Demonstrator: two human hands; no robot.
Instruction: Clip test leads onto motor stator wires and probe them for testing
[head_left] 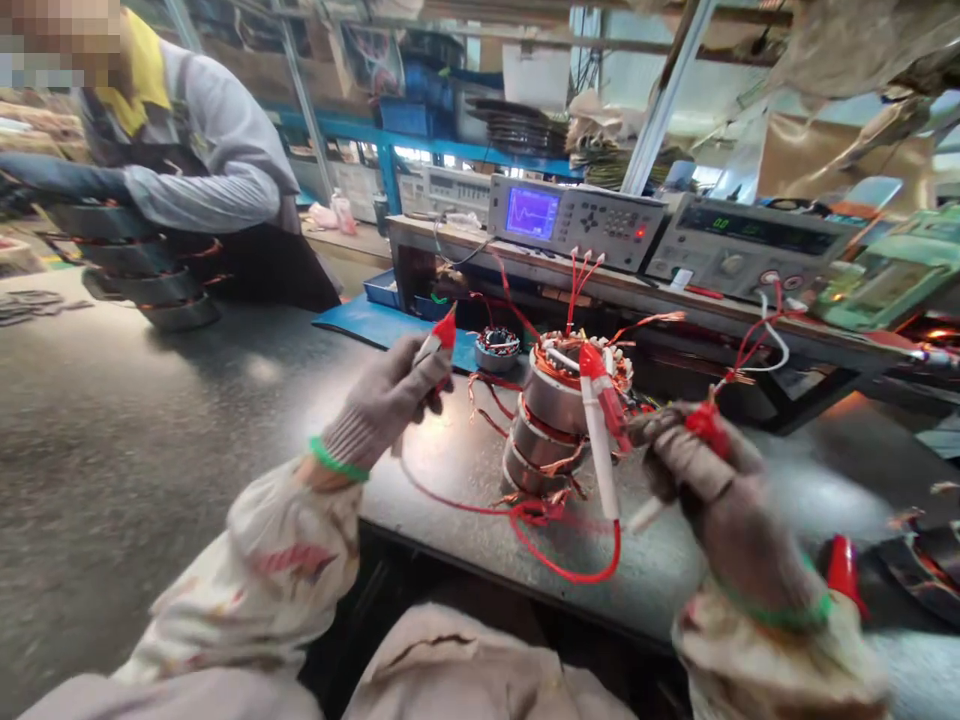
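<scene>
My left hand (397, 395), in a grey knit glove, is closed around a red-and-white test clip (445, 332) with its tip pointing up. A red cable (450, 503) trails from it across the table. My right hand (712, 480), gloved too, is closed on a red clip (706, 428) with wires rising from its tip. Between my hands stands a stack of motor stators (546, 425) with copper windings and loose lead ends. Another red-and-white test clip (600, 430) slants in front of the stack, its tip at the top stator; whether it grips a lead I cannot tell.
Behind the stack, a tester with a waveform screen (532, 210) and a second meter (750, 240) sit on a shelf. A small stator (496, 348) rests near a blue mat (360, 322). At left, a co-worker (202, 150) handles another stator stack (142, 260). A red cone (845, 572) lies right.
</scene>
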